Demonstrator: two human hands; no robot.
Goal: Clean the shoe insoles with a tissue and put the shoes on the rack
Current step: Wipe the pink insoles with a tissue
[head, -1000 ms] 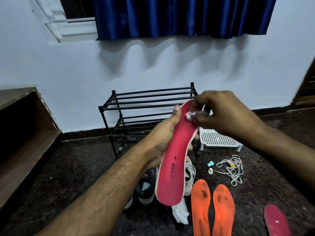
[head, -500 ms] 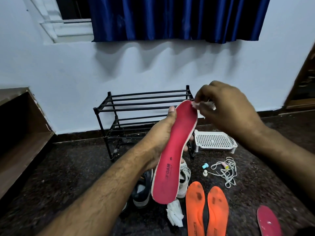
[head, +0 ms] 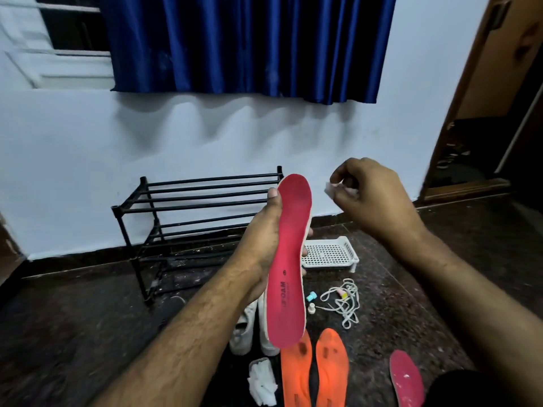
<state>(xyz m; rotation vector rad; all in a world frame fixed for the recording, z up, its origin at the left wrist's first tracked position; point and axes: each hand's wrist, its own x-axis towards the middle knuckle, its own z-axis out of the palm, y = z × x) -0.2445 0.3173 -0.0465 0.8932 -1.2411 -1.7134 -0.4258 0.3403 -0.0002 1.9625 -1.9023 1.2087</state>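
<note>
My left hand (head: 261, 245) grips a long red insole (head: 289, 259) upright in front of me, toe end up. My right hand (head: 373, 198) pinches a small white tissue (head: 330, 190) just right of the insole's toe, apart from it. Behind stands the black metal shoe rack (head: 194, 218), its bars bare. White shoes (head: 245, 333) sit on the floor below my left hand, partly hidden by my arm and the insole. Two orange insoles (head: 318, 371) and a second red insole (head: 407, 380) lie on the floor near me.
A wad of white tissues (head: 261, 380) lies left of the orange insoles. A white perforated plastic tray (head: 332, 254), loose white laces (head: 343, 301) and small caps (head: 311, 296) lie right of the rack. A wooden door frame (head: 470, 113) is at far right, a blue curtain (head: 249, 45) above.
My right hand has lifted the tissue off the insole's toe and moved it to the right. The view has tilted and the white shoes now show below the insole.
</note>
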